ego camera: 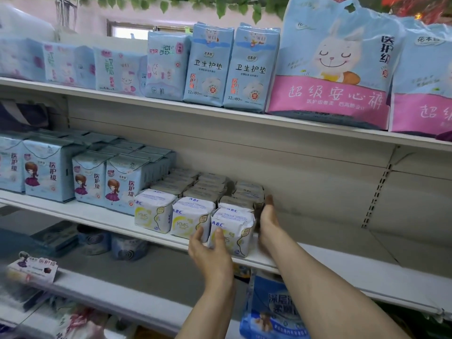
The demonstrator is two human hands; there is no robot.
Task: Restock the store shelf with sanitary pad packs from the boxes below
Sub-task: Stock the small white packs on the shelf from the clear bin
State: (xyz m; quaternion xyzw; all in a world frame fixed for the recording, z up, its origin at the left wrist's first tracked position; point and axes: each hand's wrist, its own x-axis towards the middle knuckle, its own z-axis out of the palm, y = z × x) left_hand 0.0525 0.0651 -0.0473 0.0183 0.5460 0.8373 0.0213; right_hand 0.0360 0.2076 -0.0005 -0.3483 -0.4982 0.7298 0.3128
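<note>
On the middle shelf (102,217), the left hand (210,255) lays a spread grip with straight fingers on the front of the rightmost white pad pack (232,231); the right hand (267,222), likewise flat, presses that row's right side, beside blue packs (122,184).

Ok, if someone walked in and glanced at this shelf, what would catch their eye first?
Probably the big pink-and-blue rabbit bag on the top shelf at right. Next, the two hands on the middle shelf: the left hand touches the front white ABC pack, and the right hand lies flat against that row's right side. The shelf beyond is bare.
</note>
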